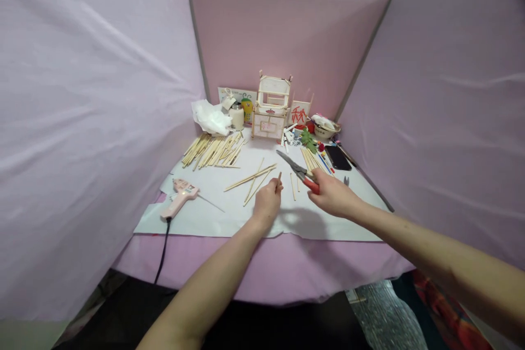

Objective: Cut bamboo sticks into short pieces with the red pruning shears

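My left hand [268,200] is closed on a short wooden stick [279,176], which pokes up from its fingers above the white sheet. To its right, my right hand [330,191] grips red-handled shears [301,170], their grey blades pointing up and left, apart from the stick. Several thin sticks [251,178] lie crossed just left of my left hand. Two short sticks [292,186] rest between my hands. A large pile of sticks [213,150] spreads at the back left, and a smaller bunch [311,159] lies beyond my right hand.
A pink glue gun [180,198] with a black cord lies at the left. At the back stand a small stick-built cabinet [269,115], a jar [237,116] and crumpled white plastic [211,118]. A phone [338,158] and a bowl [326,129] are at the right.
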